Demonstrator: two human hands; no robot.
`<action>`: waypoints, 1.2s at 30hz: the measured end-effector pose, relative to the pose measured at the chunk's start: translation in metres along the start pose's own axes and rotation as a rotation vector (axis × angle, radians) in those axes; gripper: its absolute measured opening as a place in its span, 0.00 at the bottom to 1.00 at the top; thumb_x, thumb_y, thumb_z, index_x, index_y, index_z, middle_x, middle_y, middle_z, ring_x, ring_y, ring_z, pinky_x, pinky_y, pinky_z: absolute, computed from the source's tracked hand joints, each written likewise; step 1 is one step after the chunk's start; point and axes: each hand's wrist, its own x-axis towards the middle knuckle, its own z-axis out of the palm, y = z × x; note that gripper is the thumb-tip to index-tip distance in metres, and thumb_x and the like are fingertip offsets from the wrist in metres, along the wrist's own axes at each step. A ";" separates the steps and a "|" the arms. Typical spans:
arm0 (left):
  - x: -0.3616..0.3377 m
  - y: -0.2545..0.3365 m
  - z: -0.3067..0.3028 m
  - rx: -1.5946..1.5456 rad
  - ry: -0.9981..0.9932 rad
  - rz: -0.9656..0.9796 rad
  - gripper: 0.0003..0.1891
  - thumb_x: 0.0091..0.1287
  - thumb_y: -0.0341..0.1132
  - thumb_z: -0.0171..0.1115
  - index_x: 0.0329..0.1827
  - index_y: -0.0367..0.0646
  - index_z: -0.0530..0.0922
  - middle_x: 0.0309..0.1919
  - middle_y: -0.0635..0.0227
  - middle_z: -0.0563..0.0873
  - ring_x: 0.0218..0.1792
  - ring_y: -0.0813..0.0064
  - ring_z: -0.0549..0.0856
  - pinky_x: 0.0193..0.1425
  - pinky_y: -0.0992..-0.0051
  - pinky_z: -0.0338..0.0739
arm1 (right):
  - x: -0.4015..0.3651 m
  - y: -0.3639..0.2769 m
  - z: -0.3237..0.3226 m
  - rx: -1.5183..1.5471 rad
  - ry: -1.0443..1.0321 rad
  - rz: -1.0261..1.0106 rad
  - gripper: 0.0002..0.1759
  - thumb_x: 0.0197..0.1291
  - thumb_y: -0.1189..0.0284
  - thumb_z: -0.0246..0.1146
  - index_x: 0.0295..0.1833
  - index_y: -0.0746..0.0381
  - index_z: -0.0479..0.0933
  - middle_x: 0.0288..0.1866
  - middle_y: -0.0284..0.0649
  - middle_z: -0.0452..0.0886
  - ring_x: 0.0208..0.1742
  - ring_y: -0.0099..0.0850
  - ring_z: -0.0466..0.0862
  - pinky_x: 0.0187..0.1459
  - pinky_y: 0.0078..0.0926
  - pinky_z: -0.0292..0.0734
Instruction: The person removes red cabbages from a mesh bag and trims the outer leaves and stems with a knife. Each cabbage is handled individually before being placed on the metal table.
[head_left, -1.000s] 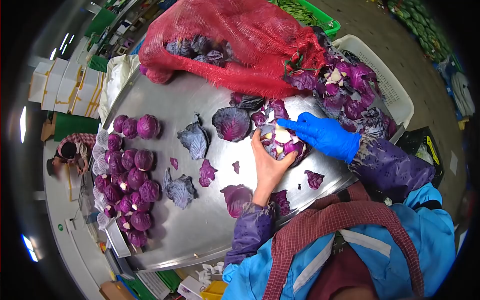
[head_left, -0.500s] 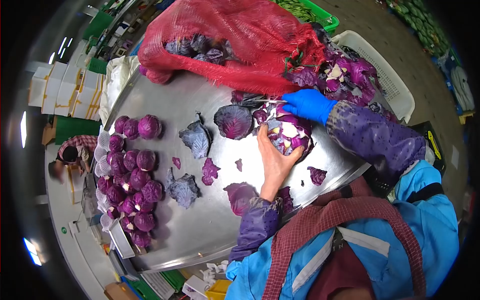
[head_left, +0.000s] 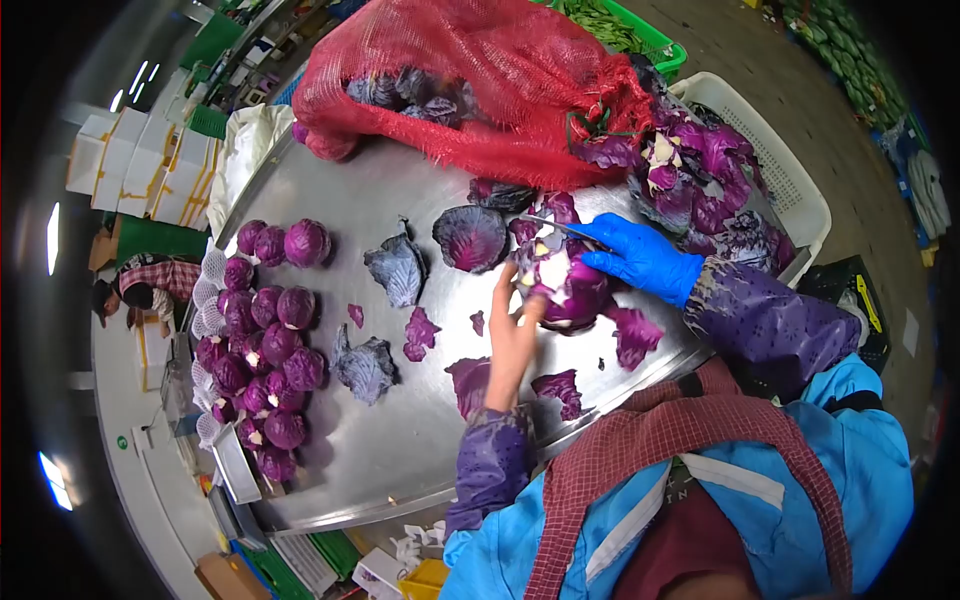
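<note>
A partly peeled red cabbage (head_left: 580,290) with pale cut patches sits on the steel table, between my hands. My left hand (head_left: 512,345), bare and slightly blurred, cups its near left side with thumb and fingers against it. In its blue glove, my right hand (head_left: 640,258) grips a knife (head_left: 556,224), the thin blade pointing left over the top of the cabbage. The knife's handle is hidden in the glove. Loose outer leaves lie around, among them a purple leaf (head_left: 634,337) by the cabbage's right side and a dark cupped leaf (head_left: 470,239) to its left.
Several trimmed red cabbages (head_left: 280,345) are grouped at the table's left end, beside white foam nets (head_left: 208,320). A red mesh sack (head_left: 450,70) of cabbages lies at the back. Peeled leaves (head_left: 715,185) pile up by a white crate (head_left: 790,150). Another person (head_left: 160,280) bends at far left.
The cabbage has turned and shifted slightly left. My left hand has moved left and loosened across its side. My gloved hand has lowered a little, and a purple leaf now lies at the cabbage's right.
</note>
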 end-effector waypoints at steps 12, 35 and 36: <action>0.014 0.015 0.049 0.437 0.188 0.108 0.49 0.41 0.43 0.75 0.62 0.30 0.55 0.55 0.47 0.66 0.58 0.55 0.68 0.63 0.64 0.63 | -0.013 -0.025 -0.016 -0.221 -0.095 0.037 0.28 0.64 0.68 0.48 0.69 0.39 0.58 0.46 0.44 0.73 0.33 0.42 0.81 0.34 0.34 0.78; 0.022 0.014 0.063 0.564 0.160 0.299 0.47 0.41 0.43 0.75 0.59 0.27 0.59 0.53 0.44 0.67 0.57 0.50 0.67 0.63 0.60 0.61 | 0.034 0.023 -0.023 -0.276 -0.049 0.061 0.20 0.60 0.53 0.53 0.51 0.53 0.76 0.42 0.44 0.80 0.44 0.45 0.79 0.43 0.40 0.75; 0.022 0.014 0.063 0.574 0.161 0.318 0.46 0.41 0.43 0.75 0.59 0.27 0.59 0.53 0.44 0.68 0.57 0.50 0.67 0.63 0.60 0.61 | 0.034 0.029 -0.019 -0.275 -0.057 0.111 0.21 0.60 0.53 0.53 0.52 0.52 0.76 0.43 0.44 0.80 0.44 0.45 0.80 0.44 0.40 0.75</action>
